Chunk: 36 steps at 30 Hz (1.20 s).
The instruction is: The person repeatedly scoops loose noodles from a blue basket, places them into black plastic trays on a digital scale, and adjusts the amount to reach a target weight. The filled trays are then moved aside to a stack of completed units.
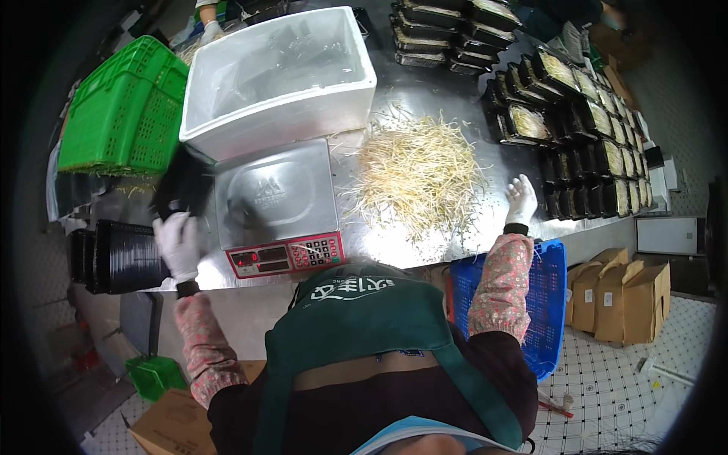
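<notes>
My left hand (177,244), in a white glove, grips the edge of a black plastic tray (185,179), blurred beside the digital scale (276,190). Nothing lies on the scale's metal pan. A nested stack of black plastic trays (128,256) stands just left of that hand. My right hand (521,200), also gloved, is over the steel table (392,244) with its fingers apart and nothing in it. Between the scale and this hand is a loose heap of bean sprouts (421,176).
A white foam box (278,116) and green crate (125,108) stand behind the scale. Sprout-filled trays (597,142) line the right, with more stacked behind (455,34). A blue basket (546,307) is below my right arm; cardboard boxes (620,301) stand beyond. Another person's gloved hand (211,32) shows at the back.
</notes>
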{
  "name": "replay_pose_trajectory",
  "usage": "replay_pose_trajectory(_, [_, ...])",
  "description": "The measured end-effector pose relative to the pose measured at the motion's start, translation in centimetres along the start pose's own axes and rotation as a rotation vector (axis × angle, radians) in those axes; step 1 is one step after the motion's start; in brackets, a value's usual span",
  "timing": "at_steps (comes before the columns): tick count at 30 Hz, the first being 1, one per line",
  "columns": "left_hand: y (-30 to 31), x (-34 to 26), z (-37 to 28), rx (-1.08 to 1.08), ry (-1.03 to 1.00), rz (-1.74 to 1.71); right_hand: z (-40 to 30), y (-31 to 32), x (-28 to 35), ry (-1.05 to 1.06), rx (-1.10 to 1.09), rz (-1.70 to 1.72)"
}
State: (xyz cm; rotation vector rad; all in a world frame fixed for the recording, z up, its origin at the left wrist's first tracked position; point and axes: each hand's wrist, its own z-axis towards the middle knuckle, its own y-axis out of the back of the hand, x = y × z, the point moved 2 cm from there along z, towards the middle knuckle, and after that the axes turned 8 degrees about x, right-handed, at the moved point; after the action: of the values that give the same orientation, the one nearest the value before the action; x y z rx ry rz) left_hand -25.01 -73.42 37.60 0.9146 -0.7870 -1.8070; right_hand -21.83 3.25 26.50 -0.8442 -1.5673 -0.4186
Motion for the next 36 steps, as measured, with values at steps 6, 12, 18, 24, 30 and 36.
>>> replay_pose_trajectory(6, [-7.8,-5.5,1.4,0.324,-0.062,0.012,0.3,-2.7,1.2,0.125,0.155,-0.184])
replay_pose_trajectory(12, [-9.9,-20.4,7.8,0.418,-0.160,-0.531,-0.8,-10.1,1.4,0.528,0.548,-1.342])
replay_pose_trajectory(18, [-28.3,-28.7,10.7,0.956,-0.230,-0.344,0.8,-17.4,-3.1,0.306,0.978,-1.842])
replay_pose_trajectory(24, [-33.8,-30.5,12.6,1.136,-0.150,-0.178,2.4,-19.7,-4.4,0.388,1.189,-1.880])
replay_pose_trajectory(30, [-33.1,-30.2,12.2,0.977,-0.144,-0.385,4.3,-17.7,-3.2,0.389,1.168,-1.670])
replay_pose_trajectory(36, [-28.1,-30.7,13.9,0.983,-0.037,-0.555,4.0,-16.2,0.2,0.496,1.121,-1.316])
